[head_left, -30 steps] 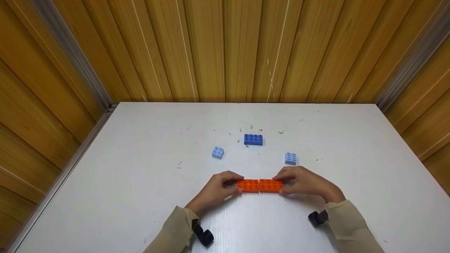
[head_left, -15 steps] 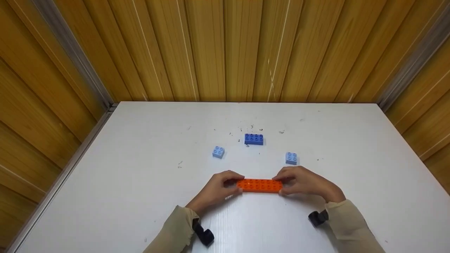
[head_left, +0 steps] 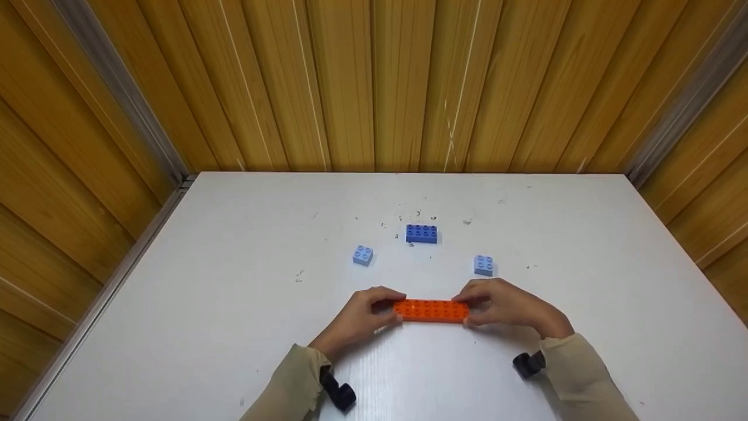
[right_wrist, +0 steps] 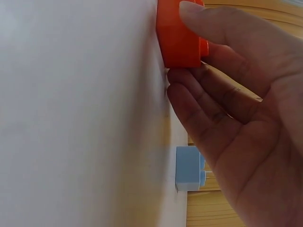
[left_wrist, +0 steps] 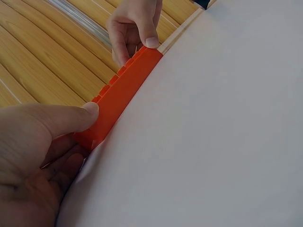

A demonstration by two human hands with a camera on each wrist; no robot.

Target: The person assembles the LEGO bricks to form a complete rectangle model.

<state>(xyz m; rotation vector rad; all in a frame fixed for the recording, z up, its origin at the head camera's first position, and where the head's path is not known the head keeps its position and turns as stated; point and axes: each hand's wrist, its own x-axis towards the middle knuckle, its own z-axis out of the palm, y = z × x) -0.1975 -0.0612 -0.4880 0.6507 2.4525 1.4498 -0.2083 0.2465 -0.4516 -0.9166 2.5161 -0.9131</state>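
Two orange toy building bricks, the left brick [head_left: 415, 311] and the right brick [head_left: 447, 311], lie end to end on the white table, with no gap showing between them in the head view. My left hand [head_left: 363, 316] pinches the outer end of the left brick, its thumb [left_wrist: 78, 117] on the near side. At the opposite end, my right hand [head_left: 507, 304] pinches the right brick between thumb and fingers. In the right wrist view that brick [right_wrist: 179, 40] sits under the thumb, while other fingers rest around its end. The far-side fingertips are partly hidden.
Beyond the hands on the white table [head_left: 234, 263] stand a dark blue brick [head_left: 421, 234], a light blue square brick [head_left: 363, 255] on the left and another light blue brick [head_left: 484, 265] near the right hand. Wood-patterned walls [head_left: 403, 88] enclose the table.
The thin gap between the two orange bricks has closed as they came together end to end. Both hands keep their pinch, nearly still. The blue bricks stay in place.
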